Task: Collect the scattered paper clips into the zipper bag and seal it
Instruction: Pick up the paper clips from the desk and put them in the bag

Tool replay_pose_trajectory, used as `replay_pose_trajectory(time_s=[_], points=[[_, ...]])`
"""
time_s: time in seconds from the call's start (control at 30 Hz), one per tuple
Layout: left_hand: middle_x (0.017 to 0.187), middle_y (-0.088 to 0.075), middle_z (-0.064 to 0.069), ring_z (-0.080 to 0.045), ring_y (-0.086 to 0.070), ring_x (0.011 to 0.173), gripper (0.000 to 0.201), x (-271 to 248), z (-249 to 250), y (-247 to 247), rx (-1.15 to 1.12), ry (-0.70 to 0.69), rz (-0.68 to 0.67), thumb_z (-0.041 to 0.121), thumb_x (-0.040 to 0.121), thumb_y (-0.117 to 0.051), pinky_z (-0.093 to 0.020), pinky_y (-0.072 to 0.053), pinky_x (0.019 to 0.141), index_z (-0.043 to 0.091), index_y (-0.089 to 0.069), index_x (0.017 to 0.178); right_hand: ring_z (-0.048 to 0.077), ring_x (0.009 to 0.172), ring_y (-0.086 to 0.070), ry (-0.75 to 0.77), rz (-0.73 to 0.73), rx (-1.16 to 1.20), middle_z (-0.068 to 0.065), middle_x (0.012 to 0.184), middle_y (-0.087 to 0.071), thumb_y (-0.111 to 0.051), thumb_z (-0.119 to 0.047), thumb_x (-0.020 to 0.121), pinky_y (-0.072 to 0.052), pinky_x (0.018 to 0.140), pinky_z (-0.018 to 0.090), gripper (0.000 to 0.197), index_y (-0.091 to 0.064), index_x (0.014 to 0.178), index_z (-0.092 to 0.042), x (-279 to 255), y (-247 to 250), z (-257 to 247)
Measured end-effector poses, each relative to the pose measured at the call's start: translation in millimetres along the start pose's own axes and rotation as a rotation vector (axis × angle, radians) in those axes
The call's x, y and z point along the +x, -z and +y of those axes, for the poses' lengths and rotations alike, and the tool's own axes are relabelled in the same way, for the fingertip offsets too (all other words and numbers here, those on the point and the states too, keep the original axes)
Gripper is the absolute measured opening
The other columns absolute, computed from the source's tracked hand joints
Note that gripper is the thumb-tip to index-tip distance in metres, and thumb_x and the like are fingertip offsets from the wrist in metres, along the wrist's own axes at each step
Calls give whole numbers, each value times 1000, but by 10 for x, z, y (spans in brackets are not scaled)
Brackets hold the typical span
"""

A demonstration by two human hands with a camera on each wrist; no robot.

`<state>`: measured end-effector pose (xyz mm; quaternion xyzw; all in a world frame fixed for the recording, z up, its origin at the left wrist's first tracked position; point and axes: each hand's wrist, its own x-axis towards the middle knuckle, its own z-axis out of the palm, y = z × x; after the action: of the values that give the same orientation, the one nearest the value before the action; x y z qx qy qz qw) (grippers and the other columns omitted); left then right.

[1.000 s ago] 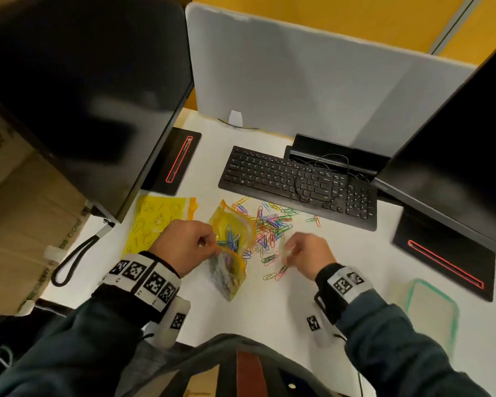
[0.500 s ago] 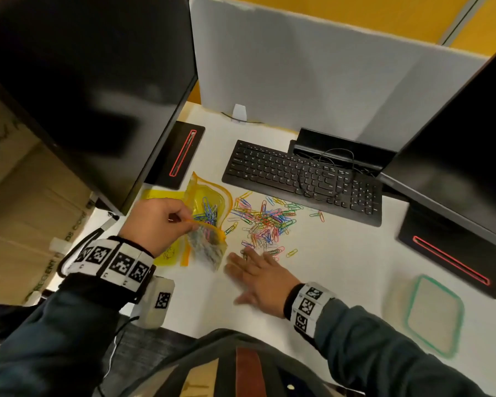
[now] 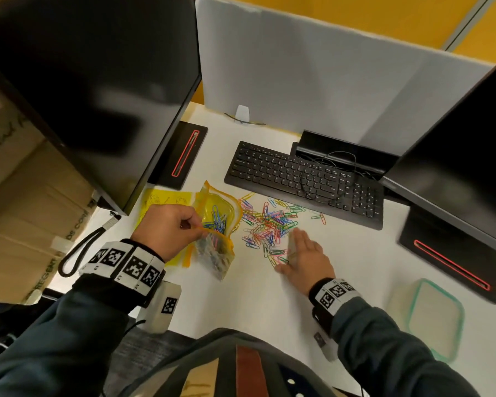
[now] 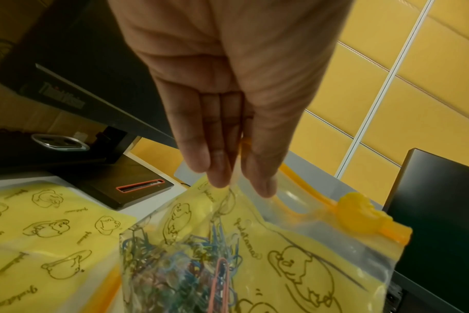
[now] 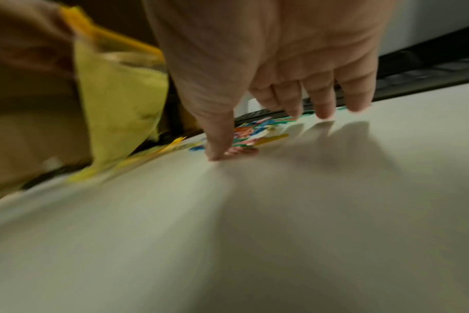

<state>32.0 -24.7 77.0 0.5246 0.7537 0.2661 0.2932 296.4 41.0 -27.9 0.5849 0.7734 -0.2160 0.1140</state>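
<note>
A yellow zipper bag (image 3: 218,222) with an orange zip strip hangs open from my left hand (image 3: 169,227), which pinches its rim (image 4: 228,182). Several coloured paper clips (image 4: 180,260) lie in the bag's bottom. A spread of loose coloured paper clips (image 3: 269,224) covers the white desk (image 3: 255,296) right of the bag. My right hand (image 3: 301,253) lies flat on the desk at the pile's near right edge, fingers straight and spread (image 5: 322,110), thumb tip (image 5: 214,154) touching clips.
A black keyboard (image 3: 304,181) sits just behind the clips. Two monitors stand left (image 3: 83,81) and right (image 3: 455,167), each on a black base. Another yellow bag (image 3: 161,199) lies flat under my left hand. A green-rimmed lid (image 3: 433,316) rests at the near right.
My right hand went from curled over the clips to flat, and has slid right along the pile's near edge. My left hand carried the bag left and keeps holding it open.
</note>
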Motion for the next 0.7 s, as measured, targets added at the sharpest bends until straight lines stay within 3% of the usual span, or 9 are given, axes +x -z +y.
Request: replay_pose_trajectory(time_s=[0.1,0.23,0.3,0.37,0.43,0.5,0.57,0.7], points=[[84,-73,-5,-20,-66,77,30,14,13,-33,8,2,-20,15,66,-77,-38,-54,79,32,-58,53,28,126,-38,-127,64,184,10,137,-36,-70,-41,76,-39,102,35,90,-20,145,-12,48,21,-27],[83,-73,-6,-21,-65,77,28,20,45,-78,27,-14,-52,15,67,-77,-37,-55,79,31,-59,55,30,104,-56,-104,176,359,12,118,-49,-69,-14,78,-42,88,26,51,-49,125,-11,190,48,-138],[83,-73,-6,-21,-65,77,26,18,57,-82,29,-15,-59,16,67,-78,-37,-55,78,30,-60,56,27,101,-56,-93,207,438,13,118,-52,-70,-13,78,-43,96,27,56,-49,129,-12,267,73,-167],[84,-72,-5,-20,-65,78,25,12,60,-74,29,-18,-62,16,67,-78,-36,-55,78,30,-60,56,23,108,-51,-38,204,466,10,128,-45,-75,-27,74,-41,102,29,73,-40,137,-15,304,106,-181],[84,-72,-4,-20,-65,79,26,7,52,-62,38,-20,-62,16,68,-77,-35,-55,79,30,-59,56,23,129,-35,36,137,340,4,145,-28,-78,-50,62,-34,108,34,102,-24,145,-22,317,126,-161],[84,-72,-4,-20,-65,79,26,8,31,-60,41,-17,-59,17,68,-77,-36,-55,78,31,-59,55,26,138,-22,74,52,110,2,153,-16,-74,-63,57,-30,112,40,115,-12,147,-28,322,129,-140],[83,-72,-5,-20,-65,78,21,8,12,-68,53,-9,-60,17,67,-77,-38,-54,78,28,-61,58,27,137,-24,60,26,28,4,153,-21,-71,-62,63,-32,110,41,107,-14,146,-28,348,118,-139],[79,-72,-6,-21,-64,76,8,16,6,-100,57,1,-73,19,67,-77,-38,-54,76,17,-70,69,28,128,-36,28,75,101,8,137,-43,-64,-39,82,-39,101,36,70,-33,142,-21,378,122,-221]])
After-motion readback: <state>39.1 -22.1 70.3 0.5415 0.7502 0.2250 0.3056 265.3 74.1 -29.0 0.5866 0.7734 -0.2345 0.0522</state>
